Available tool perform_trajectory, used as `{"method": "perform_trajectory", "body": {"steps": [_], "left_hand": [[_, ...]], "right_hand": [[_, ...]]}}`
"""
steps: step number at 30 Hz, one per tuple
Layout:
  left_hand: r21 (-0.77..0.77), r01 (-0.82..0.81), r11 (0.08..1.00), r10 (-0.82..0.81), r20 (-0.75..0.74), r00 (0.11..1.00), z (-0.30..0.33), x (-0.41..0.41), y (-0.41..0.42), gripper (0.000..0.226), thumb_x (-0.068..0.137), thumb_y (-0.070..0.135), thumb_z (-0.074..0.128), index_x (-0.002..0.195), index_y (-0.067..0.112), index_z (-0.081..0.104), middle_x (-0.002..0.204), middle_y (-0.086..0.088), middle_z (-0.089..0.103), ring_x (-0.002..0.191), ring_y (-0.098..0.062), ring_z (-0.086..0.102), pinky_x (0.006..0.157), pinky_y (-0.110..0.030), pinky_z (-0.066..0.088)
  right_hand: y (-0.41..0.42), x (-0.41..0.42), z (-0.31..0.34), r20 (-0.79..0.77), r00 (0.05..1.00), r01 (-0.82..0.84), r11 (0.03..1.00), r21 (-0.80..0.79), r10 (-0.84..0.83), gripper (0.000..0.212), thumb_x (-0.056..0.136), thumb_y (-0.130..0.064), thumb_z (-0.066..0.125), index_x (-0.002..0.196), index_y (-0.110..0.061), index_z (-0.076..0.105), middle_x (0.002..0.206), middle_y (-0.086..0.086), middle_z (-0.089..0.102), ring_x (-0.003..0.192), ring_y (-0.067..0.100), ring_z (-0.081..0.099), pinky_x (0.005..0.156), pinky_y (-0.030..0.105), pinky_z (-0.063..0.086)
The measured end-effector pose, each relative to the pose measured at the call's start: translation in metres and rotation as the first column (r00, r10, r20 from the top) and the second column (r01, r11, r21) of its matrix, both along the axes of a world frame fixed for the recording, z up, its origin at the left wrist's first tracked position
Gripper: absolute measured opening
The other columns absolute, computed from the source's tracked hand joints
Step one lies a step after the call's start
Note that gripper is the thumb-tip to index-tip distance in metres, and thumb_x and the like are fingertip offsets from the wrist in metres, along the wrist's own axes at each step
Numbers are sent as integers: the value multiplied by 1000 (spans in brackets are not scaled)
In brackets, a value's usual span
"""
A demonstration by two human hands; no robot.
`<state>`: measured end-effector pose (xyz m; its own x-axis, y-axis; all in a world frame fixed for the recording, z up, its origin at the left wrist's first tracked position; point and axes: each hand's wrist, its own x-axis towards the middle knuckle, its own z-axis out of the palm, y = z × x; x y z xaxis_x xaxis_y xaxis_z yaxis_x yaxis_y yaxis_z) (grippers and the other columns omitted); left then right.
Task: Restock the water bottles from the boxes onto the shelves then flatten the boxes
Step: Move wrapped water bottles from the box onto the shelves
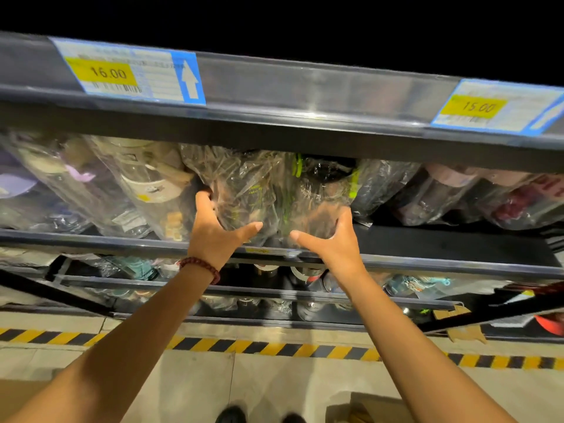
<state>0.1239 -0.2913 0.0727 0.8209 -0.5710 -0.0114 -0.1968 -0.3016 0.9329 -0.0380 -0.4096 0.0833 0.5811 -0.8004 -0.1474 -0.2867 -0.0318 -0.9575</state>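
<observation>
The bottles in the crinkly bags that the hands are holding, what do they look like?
The two bagged bottles are see-through with bright green trim and a dark lid, each wrapped in clear, wrinkled plastic. They sit side by side on the shelf, between other bagged bottles. The left hand and right hand press against their sides.

Glossy crinkled plastic wrap (244, 184), matt metal shelf (427, 242)

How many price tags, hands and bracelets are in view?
Price tags: 2 (16.00 tag, 15.00 tag)
Hands: 2 (left hand, right hand), both on plastic-wrapped bottles
Beaded bracelet: 1
Total: 5
</observation>
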Motion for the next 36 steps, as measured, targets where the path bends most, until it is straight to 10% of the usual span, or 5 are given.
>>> {"method": "perform_trajectory", "body": {"steps": [7,11,17,29,36], "left_hand": [[-21,-53,998,46,-241,969,34,-16,48,83,65,20,84,133,8,38,131,-16,49,112,-25,53,93,-37,48],[53,276,960,-253,-263,931,59,-58,82,55,46,50,68,90,17,64,89,4,61,78,-2,60,78,-28,49],[63,632,772,-590,-300,750,74,-124,105,40,59,50,62,60,15,44,84,-5,48,80,-17,50,79,-42,44],[13,936,353,-783,-543,303,51,-261,127,63,43,47,70,99,22,55,103,-6,65,85,2,66,69,-14,49],[-20,980,199,-806,-573,152,52,-350,109,54,51,27,75,101,21,54,102,-5,64,89,-7,62,65,-13,49]], "right_hand": [[35,-52,31,52,992,106,986,125,-113,78,80,-11,73,145,-17,29,133,0,49,123,16,49,91,24,48],[86,-99,42,114,976,156,963,221,-184,58,82,-3,68,133,-16,44,124,9,59,106,13,61,76,16,51],[178,-170,45,94,891,393,859,328,-444,57,67,-29,80,118,-18,56,115,6,63,95,11,66,76,18,53],[303,-305,26,-85,470,845,420,331,-878,48,69,5,77,113,-8,61,108,6,65,96,13,60,74,8,50],[336,-370,19,-121,268,911,211,354,-956,47,68,2,76,112,-7,63,112,8,66,103,21,61,88,30,50]]}}
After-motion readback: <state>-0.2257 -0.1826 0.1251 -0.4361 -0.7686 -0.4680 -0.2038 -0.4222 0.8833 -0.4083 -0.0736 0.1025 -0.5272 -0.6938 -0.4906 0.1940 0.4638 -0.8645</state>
